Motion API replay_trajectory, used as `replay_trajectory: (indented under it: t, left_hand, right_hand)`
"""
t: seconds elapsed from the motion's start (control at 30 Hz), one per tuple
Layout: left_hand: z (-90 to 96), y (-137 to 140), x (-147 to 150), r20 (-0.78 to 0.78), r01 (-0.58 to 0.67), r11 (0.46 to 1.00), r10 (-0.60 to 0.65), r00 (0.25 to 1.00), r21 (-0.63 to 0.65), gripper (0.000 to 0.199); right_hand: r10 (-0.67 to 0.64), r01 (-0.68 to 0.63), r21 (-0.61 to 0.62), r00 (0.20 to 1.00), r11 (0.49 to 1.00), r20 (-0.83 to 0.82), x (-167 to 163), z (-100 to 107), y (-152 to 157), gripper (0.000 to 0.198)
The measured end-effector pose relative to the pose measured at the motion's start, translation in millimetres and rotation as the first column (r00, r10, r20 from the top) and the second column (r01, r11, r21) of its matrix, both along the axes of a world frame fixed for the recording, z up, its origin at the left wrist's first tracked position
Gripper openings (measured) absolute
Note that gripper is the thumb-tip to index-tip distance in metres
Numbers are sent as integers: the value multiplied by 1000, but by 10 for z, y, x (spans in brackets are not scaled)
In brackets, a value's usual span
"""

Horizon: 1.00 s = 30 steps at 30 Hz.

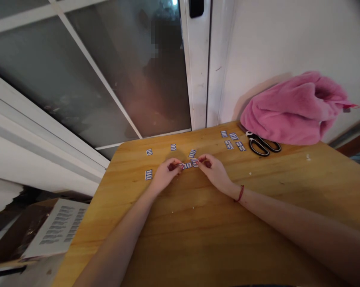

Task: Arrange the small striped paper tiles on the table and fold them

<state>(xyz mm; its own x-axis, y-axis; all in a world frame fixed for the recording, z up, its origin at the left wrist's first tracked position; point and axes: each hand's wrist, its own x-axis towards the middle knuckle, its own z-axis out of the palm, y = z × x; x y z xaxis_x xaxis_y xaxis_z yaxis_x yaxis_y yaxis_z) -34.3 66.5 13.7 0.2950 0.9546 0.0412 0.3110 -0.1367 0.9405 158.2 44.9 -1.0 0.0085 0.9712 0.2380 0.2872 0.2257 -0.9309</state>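
Small flat cut-outs, white with blue stripes and edges, lie on the wooden table (pixel 180 239). My left hand (pixel 165 174) is closed in a pinch at the left end of one striped cut-out (pixel 186 165). Beside it, my right hand (pixel 215 172) pinches another striped cut-out (pixel 194 162), and the two pieces meet or overlap between my fingertips. Just beyond them rests a loose cut-out (pixel 192 153). More pieces lie to the left: an upper one (pixel 149 152), a lower one (pixel 149 174) and one further right (pixel 173 147).
Several similar pieces (pixel 228 144) lie at the back right, next to black-handled scissors (pixel 260 140). A pink plush cloth (pixel 293 107) sits behind the scissors against the wall. A glass-paned door (pixel 198 79) borders the far edge. An open cardboard box (pixel 51 227) stands below left.
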Motion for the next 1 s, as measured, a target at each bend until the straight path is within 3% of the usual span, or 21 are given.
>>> replay_trajectory:
  t: [0.13, 0.37, 0.5, 0.57, 0.63, 0.77, 0.87, 1.0]
  left_hand:
    - [2, -35, 78, 244, -16, 992, 47, 969, -128, 25]
    - [32, -106, 165, 499, -45, 961, 181, 847, -272, 26]
    - [-8, -101, 166, 581, -34, 934, 249, 775, -356, 21]
    - [-40, -98, 160, 566, -49, 934, 255, 784, -353, 22]
    - [-70, -103, 158, 492, -81, 959, 211, 845, -273, 25]
    - [-105, -135, 180, 252, -62, 998, 59, 966, 5, 28]
    - [-113, -157, 203, 155, -23, 993, 5, 988, 112, 28]
    - [-118, -187, 224, -55, -6, 956, 23, 998, 292, 31]
  right_hand:
    - [83, -84, -20, 996, 996, -27, -5, -34, 3, 17]
    - [157, -157, 37, 988, 987, 1, -8, -118, 40, 14]
    - [158, -158, 30, 987, 987, -19, -8, -136, 53, 13]
    - [152, -152, 15, 988, 988, -35, -7, -137, 56, 13]
    - [151, -152, -9, 987, 988, -56, -6, -127, 56, 12]
    - [182, -187, -33, 976, 982, -117, -6, -75, 48, 11]
    - [196, -206, -60, 969, 977, -149, -9, -40, 39, 12]
    - [222, -247, -110, 954, 963, -200, -10, -39, 43, 16]
